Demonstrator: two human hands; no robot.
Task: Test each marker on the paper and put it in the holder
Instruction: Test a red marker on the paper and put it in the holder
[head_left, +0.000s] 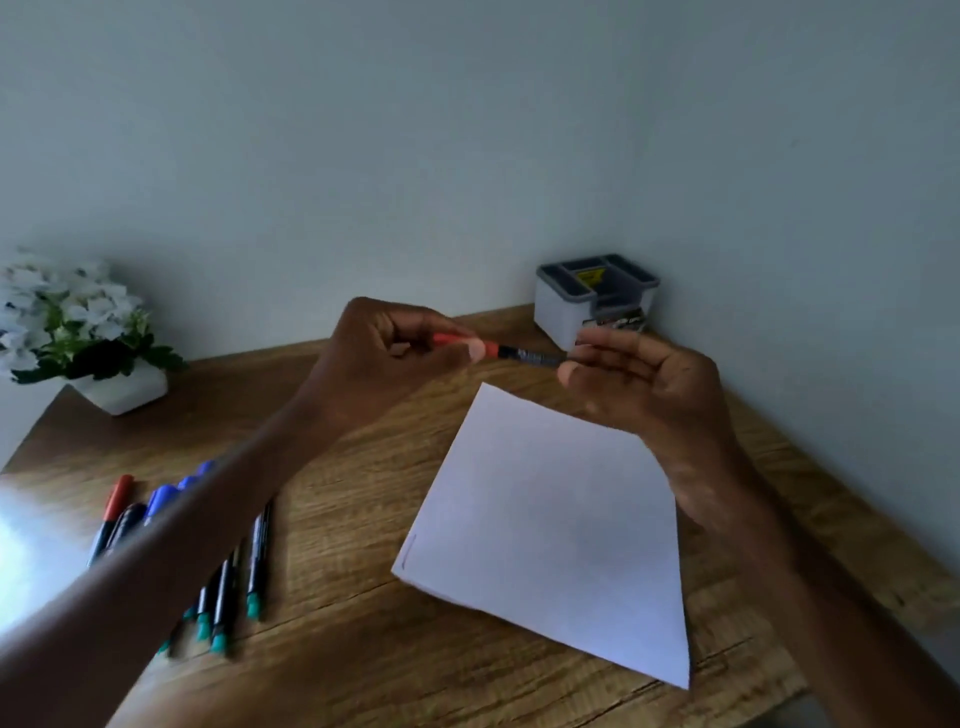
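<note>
Gripping the red marker (524, 355) by its cap, left hand (379, 353) opposes right hand (649, 389) pinching the barrel; paper (550, 535) looks almost blank, holder (558, 312) seems empty, other markers (255, 556) wait.

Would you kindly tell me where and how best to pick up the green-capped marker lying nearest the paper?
Pinch the green-capped marker at mid-barrel from above, coming in from the paper side. It lies flat on the table, cap toward you, with bare wood on that side and other green-capped markers close on the far side.
</note>
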